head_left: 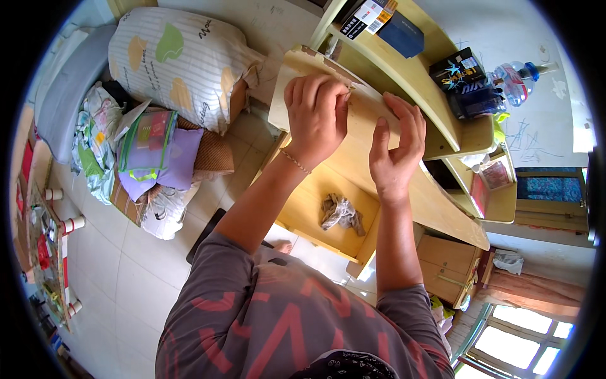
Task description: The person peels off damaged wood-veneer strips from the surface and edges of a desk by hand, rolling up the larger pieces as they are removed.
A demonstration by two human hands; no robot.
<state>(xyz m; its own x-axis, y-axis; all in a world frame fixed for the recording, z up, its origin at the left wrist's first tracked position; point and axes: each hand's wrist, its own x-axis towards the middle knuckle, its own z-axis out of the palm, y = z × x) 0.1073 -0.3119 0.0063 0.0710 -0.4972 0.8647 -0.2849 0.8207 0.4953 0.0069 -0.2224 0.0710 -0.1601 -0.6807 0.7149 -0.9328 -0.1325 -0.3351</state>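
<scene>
My left hand (315, 114), its fingers bent and pressed together, is over the pale wooden desktop (445, 211) near its chipped back strip; what is at the fingertips is too small to make out. To its right, my right hand (396, 145) has its fingers curved and thumb apart, holding nothing visible, close to the desk's back edge. Below both hands an open wooden drawer (306, 202) contains a crumpled grey-brown cloth (341, 215).
A shelf unit (404, 76) at upper right bears boxes (457, 69) and a plastic bottle (514, 85). Bedding and bags (170, 63) are piled at left above the tiled floor (107, 265). A small cabinet (445, 265) stands at lower right; my bare foot shows below the drawer.
</scene>
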